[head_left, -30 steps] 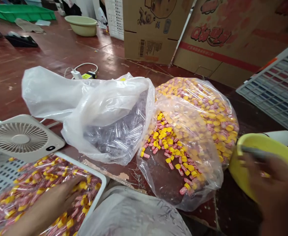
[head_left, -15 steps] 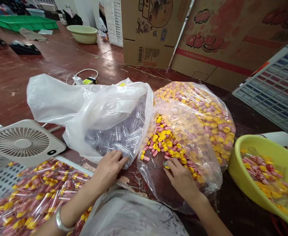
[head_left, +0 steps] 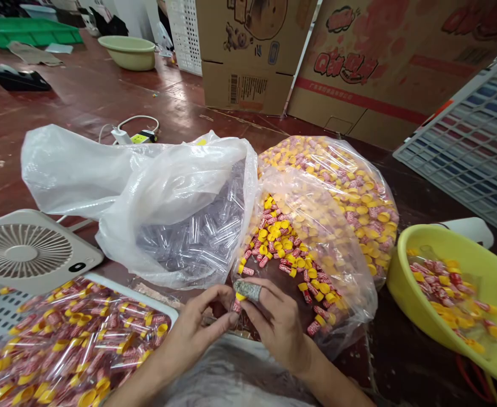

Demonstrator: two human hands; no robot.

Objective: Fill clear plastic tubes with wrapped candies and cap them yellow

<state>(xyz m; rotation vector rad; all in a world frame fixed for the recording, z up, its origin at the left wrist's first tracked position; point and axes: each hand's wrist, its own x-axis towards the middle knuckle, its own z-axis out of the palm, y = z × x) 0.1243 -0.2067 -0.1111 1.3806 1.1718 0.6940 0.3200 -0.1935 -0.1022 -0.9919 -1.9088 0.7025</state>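
Note:
My left hand [head_left: 197, 330] and my right hand [head_left: 273, 319] meet in front of me at the table's near edge. The right hand's fingers pinch a small yellow-capped red-and-white piece [head_left: 236, 301]; its forefinger is wrapped in tape. The left hand's fingers are closed against the same spot, and what they hold is hidden. Just beyond the hands lie an open bag of clear plastic tubes [head_left: 197, 237] and an open bag of yellow-capped pieces [head_left: 299, 254].
A white tray [head_left: 146, 294] of filled tubes lies at near left, a small white fan [head_left: 27, 251] behind it. A yellow basin [head_left: 405, 271] with more filled tubes sits at right. Cardboard boxes [head_left: 358, 62] and a white grid crate [head_left: 472, 141] stand behind.
Both hands drew back from the two bags and came together near me; the right hand now pinches a capped piece. One second ago they were out at the tray and the basin.

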